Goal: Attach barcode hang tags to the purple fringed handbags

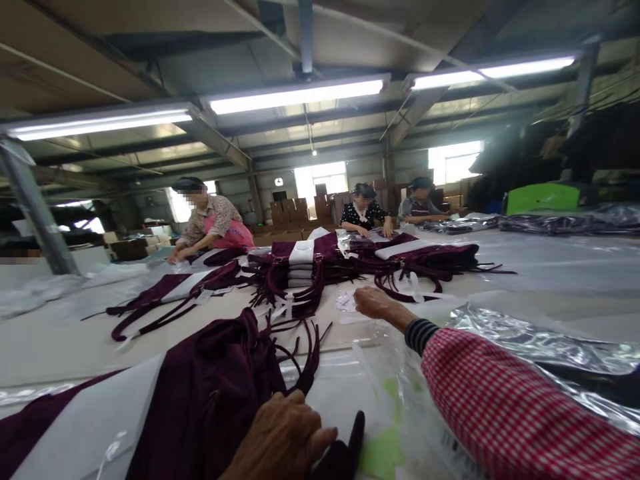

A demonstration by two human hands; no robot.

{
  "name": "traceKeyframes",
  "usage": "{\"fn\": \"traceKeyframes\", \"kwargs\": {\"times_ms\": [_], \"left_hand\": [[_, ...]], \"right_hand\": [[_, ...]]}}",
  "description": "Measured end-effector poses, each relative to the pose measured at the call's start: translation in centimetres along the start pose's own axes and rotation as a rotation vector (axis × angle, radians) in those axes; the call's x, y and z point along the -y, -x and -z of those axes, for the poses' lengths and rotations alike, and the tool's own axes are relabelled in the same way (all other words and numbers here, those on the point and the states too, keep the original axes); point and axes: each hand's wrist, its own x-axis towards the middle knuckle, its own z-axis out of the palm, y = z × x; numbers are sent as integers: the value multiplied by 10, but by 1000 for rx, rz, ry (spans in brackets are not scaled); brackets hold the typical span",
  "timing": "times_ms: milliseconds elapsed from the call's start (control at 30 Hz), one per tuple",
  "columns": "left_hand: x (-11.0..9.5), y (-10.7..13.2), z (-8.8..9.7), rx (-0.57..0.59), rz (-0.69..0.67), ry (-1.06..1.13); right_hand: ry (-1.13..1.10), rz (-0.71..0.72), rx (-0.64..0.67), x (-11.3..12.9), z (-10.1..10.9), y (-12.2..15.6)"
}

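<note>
Pointing straps away, maroon garment (210, 393) lies under left hand (283, 443), grip wide; right hand (373, 303), cannot tell.

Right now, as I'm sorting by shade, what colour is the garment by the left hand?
Dark maroon garment, beside the left hand; head view.

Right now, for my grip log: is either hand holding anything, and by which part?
The left hand rests on the maroon garment, gripping nothing. The right hand reaches the white tags; any hold cannot be told.
</note>
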Motion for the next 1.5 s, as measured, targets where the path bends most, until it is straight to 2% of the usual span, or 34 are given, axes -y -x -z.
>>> {"fn": "traceKeyframes", "kwargs": {"times_ms": [100,233,300,367,467,600,667,733,867,967,1033,1100,1167,1233,1300,1367,1433,1500], "left_hand": [[11,-10,-17,17,-69,-14],[27,-22,-45,21,-119,16],[30,-25,-54,3,-120,51],[28,-25,-53,-4,-116,87],[21,-21,-37,22,-95,91],[10,-15,-10,108,-19,45],[7,-11,-4,88,0,46],[7,-8,-5,0,22,70],[6,-2,-3,-286,11,215],[2,7,24,-466,23,341],[2,24,55,-535,106,380],[6,50,90,-589,223,416],[13,86,119,-605,320,447],[14,128,136,-577,425,437],[7,168,139,-447,535,393],[-8,199,129,-269,606,352],[-25,216,109,-170,602,309],[-39,220,87,-163,560,245]], "right_hand": [[-11,17,1,0,-22,-26],[-67,83,-25,14,-50,-45],[-114,92,-40,22,-57,-49],[-178,71,-57,24,-56,-52],[-309,10,-85,18,-44,-54],[-533,-74,-138,7,-16,-50],[-651,-100,-168,6,1,-43],[-762,-99,-193,10,18,-34],[-960,-30,-203,32,53,-5],[-1108,66,-141,60,71,26],[-1213,134,-68,81,78,50],[-1351,191,21,105,84,77],[-1474,247,119,128,89,102],[-1460,313,215,150,94,125],[-1364,385,345,171,95,145],[-1275,433,499,189,90,161],[-1205,444,611,205,81,172],[-1151,443,647,215,70,180]]}}
